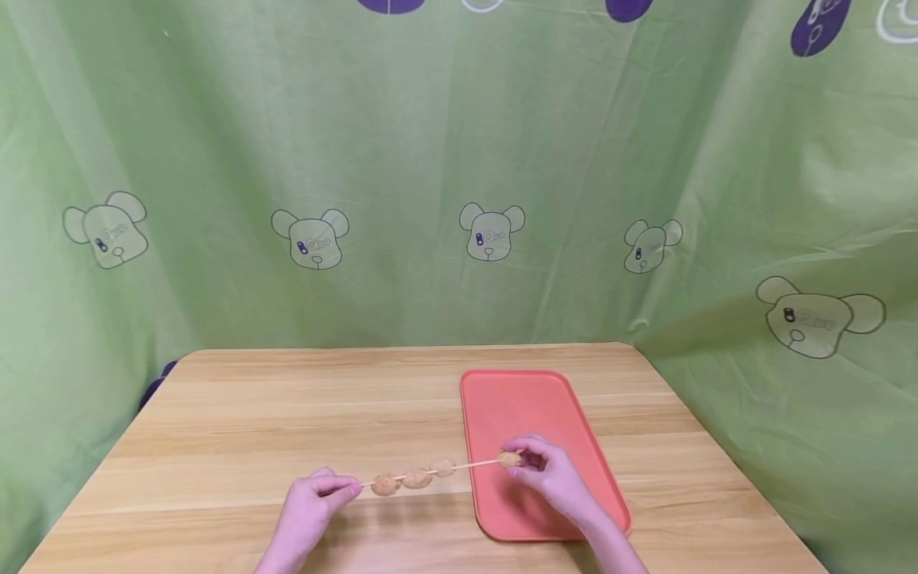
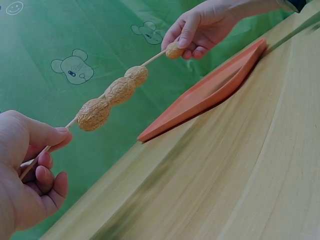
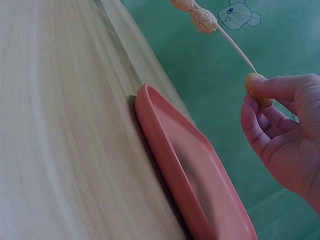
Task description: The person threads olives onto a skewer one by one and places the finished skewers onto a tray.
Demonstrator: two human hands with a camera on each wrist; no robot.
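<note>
My left hand (image 1: 310, 509) grips one end of a thin wooden skewer (image 1: 476, 464) between thumb and fingers. Threaded along it are three wrinkled, golden-brown balls (image 2: 94, 114), touching or nearly touching one another, closer to the left hand. At the skewer's other end, my right hand (image 1: 554, 480) pinches a smaller golden-brown ball (image 3: 258, 90) between thumb and fingers. The skewer tip meets this ball; how deep it goes in is hidden. Held nearly level, the skewer hangs above the table, its right end over a pink-red tray (image 1: 516, 402).
The tray lies flat on the right half of a wood-grain table (image 1: 308, 406). A green curtain (image 1: 402, 279) with bear-head drawings closes off the back and both sides. Shadows of the hands and skewer fall on the table and tray.
</note>
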